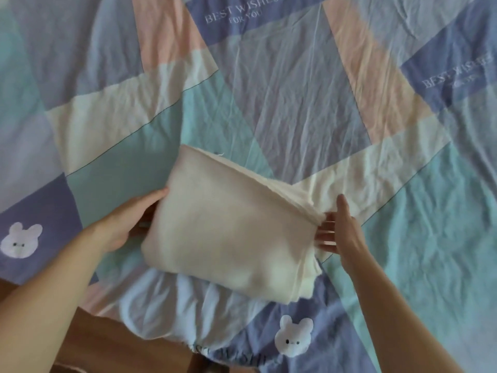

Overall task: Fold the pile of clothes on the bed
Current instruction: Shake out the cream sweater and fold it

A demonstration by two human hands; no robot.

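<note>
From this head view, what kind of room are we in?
Most likely a bedroom, at the edge of a bed. A wrinkled patchwork bedsheet with bunny prints fills the frame, its elastic hem gathered over a wooden floor. Both hands, left hand and right hand, hold a folded cream garment.

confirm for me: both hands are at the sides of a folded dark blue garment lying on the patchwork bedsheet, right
Not quite. The colour is wrong: the folded garment is cream white, not dark blue, as the head view shows. The rest holds: the left hand is at its left edge, the right hand at its right edge, and it lies on the patchwork bedsheet.
</note>
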